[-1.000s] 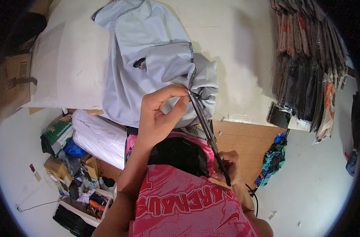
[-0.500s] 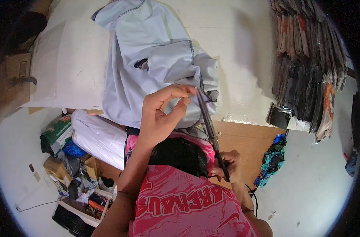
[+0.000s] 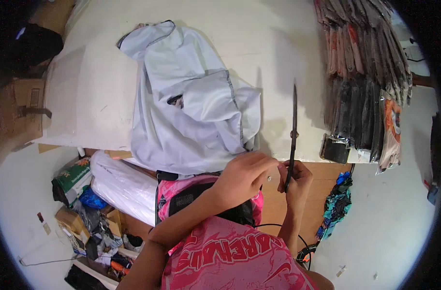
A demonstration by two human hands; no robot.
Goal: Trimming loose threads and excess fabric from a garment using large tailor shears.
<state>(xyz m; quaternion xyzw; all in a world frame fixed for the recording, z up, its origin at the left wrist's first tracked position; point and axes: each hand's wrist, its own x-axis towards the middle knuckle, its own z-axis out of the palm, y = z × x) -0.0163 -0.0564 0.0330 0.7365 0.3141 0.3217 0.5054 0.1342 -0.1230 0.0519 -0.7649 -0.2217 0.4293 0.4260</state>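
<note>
My right hand (image 3: 298,180) grips a pair of dark scissors (image 3: 293,121) by the handles. The blades point away from me, upright in view and pressed together, past the table's front edge. Close beside it is my left hand (image 3: 244,176), its fingertips bunched and meeting the right hand's fingers near the scissor handles. Whatever those fingertips pinch is too small or hidden to make out. Left of the scissors, a pale grey garment (image 3: 182,121) with dark overlocked seams lies crumpled on the white table (image 3: 99,106), its near edge draping toward my lap.
Several plastic-packed folded garments (image 3: 360,87) lie stacked at the table's right, with a dark phone-like rectangle (image 3: 334,151) near the edge. A white wrapped roll (image 3: 124,183) and cluttered boxes (image 3: 73,224) are at lower left. Teal-and-black cloth (image 3: 337,203) lies on the floor at right.
The scissors have moved right, away from the garment, and now point straight ahead. My left hand has come right and nearer to me, from over the garment to beside my right hand.
</note>
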